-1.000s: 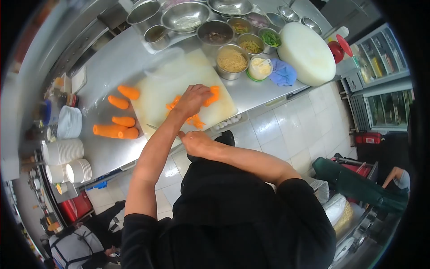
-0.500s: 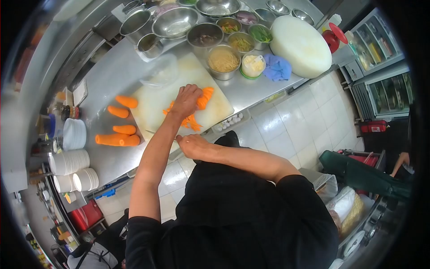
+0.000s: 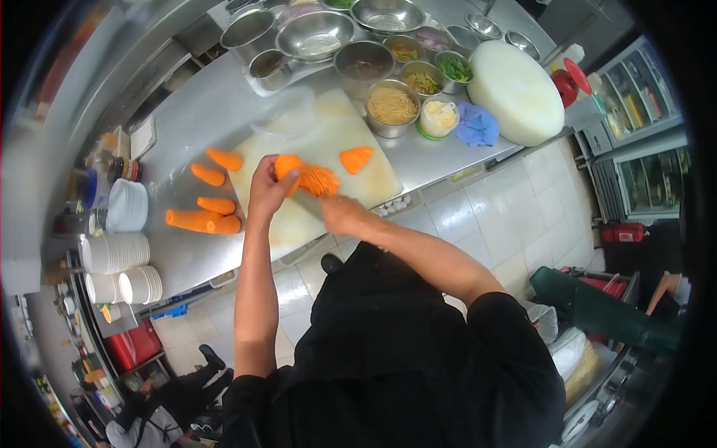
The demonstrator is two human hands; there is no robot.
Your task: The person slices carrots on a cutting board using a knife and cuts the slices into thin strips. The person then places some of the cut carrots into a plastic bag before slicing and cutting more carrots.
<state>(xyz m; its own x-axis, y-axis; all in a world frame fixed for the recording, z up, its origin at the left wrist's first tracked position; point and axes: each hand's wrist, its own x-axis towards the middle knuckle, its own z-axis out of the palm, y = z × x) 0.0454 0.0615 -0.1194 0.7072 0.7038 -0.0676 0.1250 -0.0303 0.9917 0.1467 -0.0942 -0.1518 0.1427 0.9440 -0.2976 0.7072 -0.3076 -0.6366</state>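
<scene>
My left hand [image 3: 269,188] is closed around orange carrot slices [image 3: 288,166] above the left part of the white cutting board [image 3: 355,123], thumb on top. Beside them, shredded carrot [image 3: 320,181] lies in a pile. Blurred, my right hand [image 3: 346,216] is closed at the board's near edge, just below the shreds. The knife whose blade shows by this hand in the earlier view is hidden or smeared now. A stack of carrot slices [image 3: 356,159] rests apart on the board's right side. Several peeled carrots [image 3: 193,219] lie on the steel counter to the left.
Steel bowls [image 3: 315,36] and pots stand along the back, with cut noodle-like strips [image 3: 393,105] in one. A blue cloth [image 3: 476,125] and thick round white block [image 3: 517,92] are at right. White bowls [image 3: 119,254] are stacked left. Another person [image 3: 160,414] is at lower left.
My left hand has left the pile's top and shifted left, now gripping carrot slices. My right hand has moved up and right, next to the shreds. The whole view has shifted slightly.
</scene>
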